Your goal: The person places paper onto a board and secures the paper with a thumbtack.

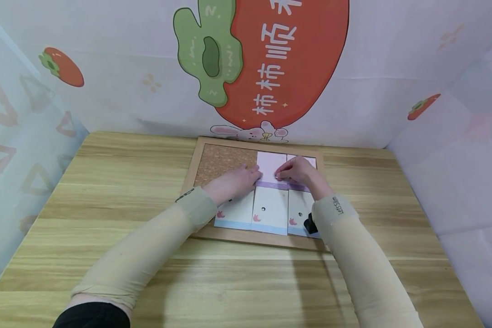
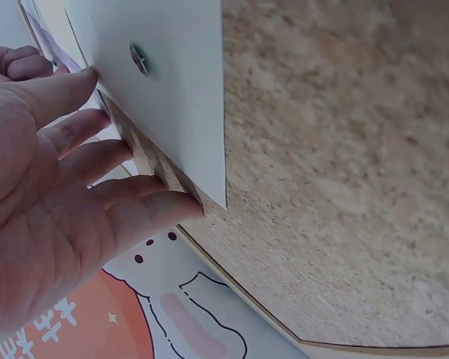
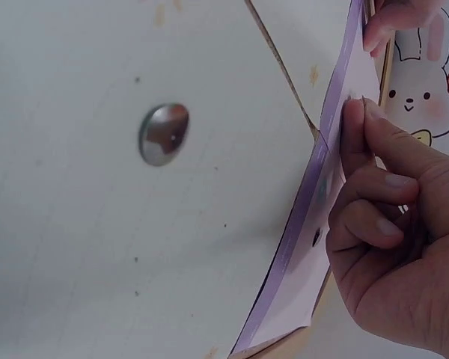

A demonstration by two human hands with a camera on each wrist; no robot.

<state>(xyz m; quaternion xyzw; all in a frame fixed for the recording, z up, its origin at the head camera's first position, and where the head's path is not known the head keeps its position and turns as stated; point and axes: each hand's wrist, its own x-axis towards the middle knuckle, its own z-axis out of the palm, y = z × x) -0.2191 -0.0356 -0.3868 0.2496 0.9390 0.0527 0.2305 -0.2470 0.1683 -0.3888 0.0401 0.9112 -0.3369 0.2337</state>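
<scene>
On a wood-framed cork board (image 1: 225, 159) lie paper cards in two rows. A lilac card (image 1: 268, 159) with a purple strip sits in the upper row, beside a second like it at the right. My left hand (image 1: 235, 182) rests at the lilac card's left edge; its fingers (image 2: 165, 213) are extended in the left wrist view. Above that card my right hand (image 1: 296, 173) pinches a small silvery thumbtack (image 1: 276, 176), mostly hidden by thumb and forefinger. Below are white cards (image 1: 270, 200) with blue strips, fixed by thumbtacks (image 3: 163, 134).
The board lies on a wooden table (image 1: 127, 182) near its back edge. Behind it hangs a printed backdrop (image 1: 114, 109) with a large persimmon and a rabbit. Bare cork shows at the board's upper left. A black object (image 1: 310, 224) sits at the right wrist.
</scene>
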